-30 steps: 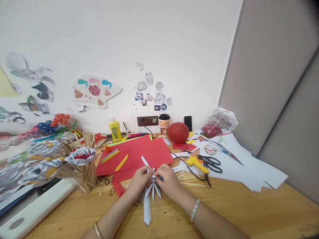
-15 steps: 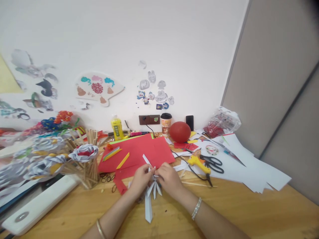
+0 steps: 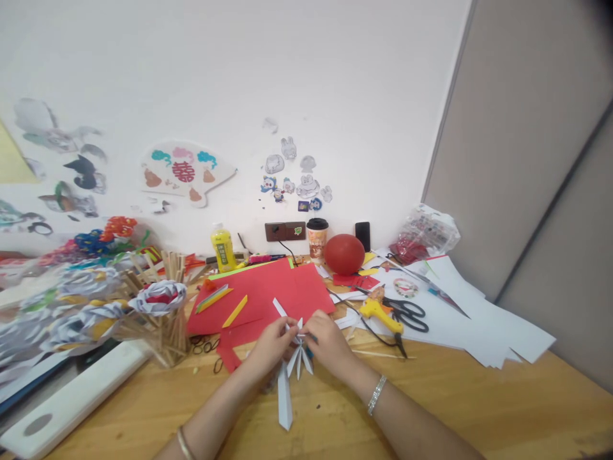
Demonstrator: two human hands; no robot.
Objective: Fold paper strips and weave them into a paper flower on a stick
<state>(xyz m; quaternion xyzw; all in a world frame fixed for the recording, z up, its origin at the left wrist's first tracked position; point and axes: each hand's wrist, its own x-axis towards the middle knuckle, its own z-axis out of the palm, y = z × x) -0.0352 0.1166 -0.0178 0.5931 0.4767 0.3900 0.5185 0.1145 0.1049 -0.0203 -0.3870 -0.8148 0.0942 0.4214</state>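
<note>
In the middle of the head view, a white folded paper piece (image 3: 284, 399) with several pointed petals hangs down between my hands. My left hand (image 3: 275, 340) pinches its upper part from the left, fingers closed. From the right, my right hand (image 3: 328, 338) pinches the same piece near its centre, thumb and fingertips together. One long strip points toward me and another sticks up past my left fingers. The fingers partly cover the folds where the petals meet. Under and behind the hands lie red paper sheets (image 3: 272, 291).
A yellow glue gun (image 3: 382, 314) and black-handled scissors (image 3: 412, 314) lie right of my hands, by white paper sheets (image 3: 498, 319). Behind stand a red balloon (image 3: 344, 254), a cup (image 3: 317, 241) and a yellow bottle (image 3: 223, 248). Wooden sticks (image 3: 172, 326) and a paper cutter (image 3: 81, 393) are left.
A small white tip now shows above the fingertips between my hands, and the petals have shifted slightly. Both hands still hold the paper. The whole view has moved a little.
</note>
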